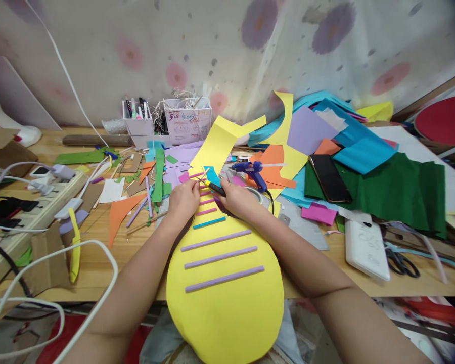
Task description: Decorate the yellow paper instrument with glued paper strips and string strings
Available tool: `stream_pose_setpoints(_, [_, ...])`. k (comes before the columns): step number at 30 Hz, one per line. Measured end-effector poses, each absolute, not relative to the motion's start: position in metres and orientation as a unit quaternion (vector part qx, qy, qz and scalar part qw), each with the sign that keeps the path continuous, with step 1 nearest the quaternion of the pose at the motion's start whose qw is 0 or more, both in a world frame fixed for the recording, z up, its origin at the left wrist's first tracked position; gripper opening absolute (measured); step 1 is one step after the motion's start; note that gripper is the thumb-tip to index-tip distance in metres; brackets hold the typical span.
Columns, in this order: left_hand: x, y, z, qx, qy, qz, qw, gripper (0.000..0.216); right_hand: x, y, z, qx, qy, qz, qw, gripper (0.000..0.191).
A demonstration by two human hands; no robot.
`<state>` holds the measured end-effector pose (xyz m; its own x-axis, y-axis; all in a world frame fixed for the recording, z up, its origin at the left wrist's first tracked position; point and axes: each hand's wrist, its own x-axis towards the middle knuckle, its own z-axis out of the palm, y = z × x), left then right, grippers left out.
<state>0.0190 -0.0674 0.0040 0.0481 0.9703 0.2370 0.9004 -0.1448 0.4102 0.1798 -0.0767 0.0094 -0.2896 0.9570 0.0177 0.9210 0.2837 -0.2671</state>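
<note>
A large yellow paper shape (227, 303) lies over the table's front edge, with purple, teal and pink strips (220, 258) stuck across it. My left hand (182, 198) is closed, pinching near a pink strip (197, 175) at the shape's narrow top. My right hand (238, 198) is closed around a black and yellow tool (215, 188), scissors by the look of it, whose tip meets the left fingers. A small teal paper piece (212, 176) sits just behind the hands.
A blue glue gun (252, 172) lies behind my right hand. A black phone (329, 178) rests on green felt (398, 192). A white box (366, 248) and scissors (402, 263) lie at the right. A power strip (30, 215) with cables is at the left; pen holders (138, 121) stand at the back.
</note>
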Motion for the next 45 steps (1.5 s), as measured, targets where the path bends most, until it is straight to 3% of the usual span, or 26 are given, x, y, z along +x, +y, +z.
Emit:
stream_pose_setpoints(15, [0.023, -0.069, 0.013, 0.703, 0.669, 0.217, 0.111, 0.032, 0.182, -0.08, 0.012, -0.593, -0.793, 0.105, 0.093, 0.034])
stream_pose_setpoints(29, [0.025, -0.069, 0.013, 0.722, 0.673, 0.151, 0.053, 0.037, 0.182, -0.08, 0.014, -0.591, -0.796, 0.102, 0.085, 0.035])
stream_pose_setpoints(38, [0.024, -0.067, 0.012, 0.7, 0.673, 0.219, 0.097, 0.035, 0.183, -0.08, 0.015, -0.586, -0.798, 0.095, 0.099, 0.034])
stream_pose_setpoints(43, [-0.011, -0.053, 0.011, 0.616, 0.692, 0.36, 0.112, 0.031, 0.191, -0.079, 0.015, -0.608, -0.786, 0.087, 0.075, 0.038])
stream_pose_setpoints(45, [-0.021, -0.048, 0.006, 0.601, 0.671, 0.402, 0.164, 0.029, 0.192, -0.077, 0.016, -0.614, -0.781, 0.083, 0.078, 0.039])
